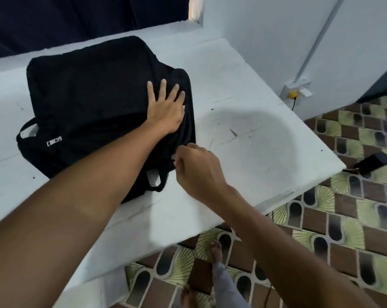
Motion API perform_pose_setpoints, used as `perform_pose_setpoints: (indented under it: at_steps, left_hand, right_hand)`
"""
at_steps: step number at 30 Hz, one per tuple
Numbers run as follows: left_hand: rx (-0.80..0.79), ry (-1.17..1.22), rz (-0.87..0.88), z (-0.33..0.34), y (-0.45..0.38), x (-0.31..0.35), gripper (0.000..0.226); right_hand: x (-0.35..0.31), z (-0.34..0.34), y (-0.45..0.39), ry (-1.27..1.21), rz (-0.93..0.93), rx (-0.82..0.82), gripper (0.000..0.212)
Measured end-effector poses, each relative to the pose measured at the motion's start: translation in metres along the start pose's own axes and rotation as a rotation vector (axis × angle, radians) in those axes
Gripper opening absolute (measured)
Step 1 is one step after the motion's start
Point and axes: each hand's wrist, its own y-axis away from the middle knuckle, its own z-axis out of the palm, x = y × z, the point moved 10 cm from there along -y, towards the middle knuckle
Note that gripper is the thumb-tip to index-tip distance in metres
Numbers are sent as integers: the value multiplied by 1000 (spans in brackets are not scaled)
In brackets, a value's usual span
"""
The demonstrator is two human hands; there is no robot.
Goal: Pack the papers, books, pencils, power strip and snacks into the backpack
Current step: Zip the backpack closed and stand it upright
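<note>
A black backpack (92, 92) lies flat on the white table (254, 121). My left hand (167, 107) rests palm down on its right side, fingers spread, pressing the fabric. My right hand (197, 167) is at the bag's near right edge, fingers pinched on a small metal zipper pull (173, 157). A second silver zipper pull (54, 141) shows on the bag's left front. No papers, books, pencils, power strip or snacks are visible outside the bag.
A dark phone-like object (373, 163) lies at the table's right corner. A wall socket with a yellow plug (293, 94) and cable sits at the right. Patterned floor tiles and my bare feet (217, 250) show below the table edge.
</note>
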Motion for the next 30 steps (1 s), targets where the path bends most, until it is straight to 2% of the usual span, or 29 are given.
perform_pose_setpoints:
  at_steps: [1, 3, 4, 6, 9, 13, 18, 24, 27, 28, 30]
  left_hand:
    - [-22, 87, 9, -4, 5, 1, 49]
    - [-22, 452, 49, -20, 26, -4, 43]
    - [3, 652, 79, -32, 42, -8, 38]
    - [119, 827, 157, -56, 95, -23, 24]
    - [247, 768, 252, -60, 187, -41, 27]
    - [394, 689, 228, -36, 251, -50, 45]
    - [625, 692, 44, -34, 246, -57, 18]
    - [632, 808, -54, -28, 244, -61, 17]
    - [623, 820, -86, -30, 243, -60, 12]
    - [604, 847, -106, -31, 241, -61, 12]
    - [560, 894, -165, -29, 237, -66, 12]
  right_hand:
    - [-7, 1, 5, -1, -3, 6, 14]
    - [-19, 7, 13, -20, 8, 13, 14]
    - [-23, 10, 17, -23, 17, 16, 14]
    - [-34, 17, 24, -44, 37, 22, 13]
    - [-38, 19, 29, -153, 119, 50, 12]
    - [-43, 25, 29, -271, 206, 75, 13]
    - [-53, 35, 29, -286, 208, 47, 18]
    - [-56, 25, 21, -242, 68, 17, 33]
    - [-61, 21, 15, -199, -30, 45, 16]
    - [-65, 21, 13, -139, -81, 54, 20]
    - [-71, 32, 6, 19, -187, -30, 38]
